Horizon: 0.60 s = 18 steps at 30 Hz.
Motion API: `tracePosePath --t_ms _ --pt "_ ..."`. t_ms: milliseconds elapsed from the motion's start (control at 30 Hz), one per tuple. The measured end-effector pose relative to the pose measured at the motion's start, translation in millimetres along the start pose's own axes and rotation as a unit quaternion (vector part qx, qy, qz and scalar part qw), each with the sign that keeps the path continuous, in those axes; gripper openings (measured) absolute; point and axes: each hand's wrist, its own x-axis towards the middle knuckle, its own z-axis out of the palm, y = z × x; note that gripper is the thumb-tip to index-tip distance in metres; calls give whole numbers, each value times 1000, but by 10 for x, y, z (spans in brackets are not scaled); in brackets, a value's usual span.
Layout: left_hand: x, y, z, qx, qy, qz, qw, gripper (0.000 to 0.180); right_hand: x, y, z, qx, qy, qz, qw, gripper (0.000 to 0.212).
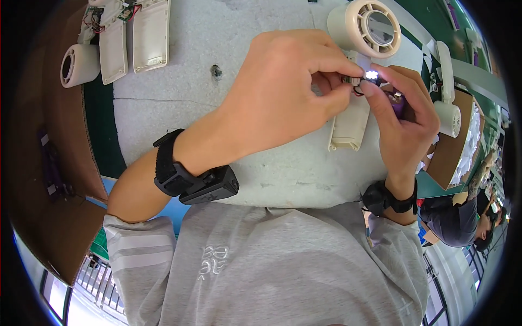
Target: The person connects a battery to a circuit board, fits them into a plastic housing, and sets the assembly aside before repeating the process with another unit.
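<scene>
My left hand [283, 81] reaches across to the right, thumb and index finger closed on a small wired plug [351, 81] with red and black leads. My right hand [408, 111] pinches a small circuit board [372, 75] whose display glows bright white. The two hands nearly meet, and the fingers partly hide the join between plug and board. Within the curl of my right hand shows a purple cylindrical battery [396, 103]. Beneath lies the open cream handle shell [349, 129] of a handheld fan, its round fan head [365, 28] just above my hands.
On the white foam work surface [190, 114], more fan shells [151, 38] with exposed wiring and a fan head [80, 65] lie at the far left. Cardboard boxes stand left [54, 163] and right [454, 146]. Another fan [447, 92] lies at the right, and a person [454, 220] sits beyond.
</scene>
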Motion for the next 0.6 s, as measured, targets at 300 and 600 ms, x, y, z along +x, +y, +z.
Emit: tracePosePath --t_ms 300,600 --pt "15 12 -18 -58 -54 -47 996 37 -45 24 -18 -51 -21 -34 998 23" --pt "33 42 -15 -57 -69 -84 992 36 -43 6 30 -85 11 -93 992 23"
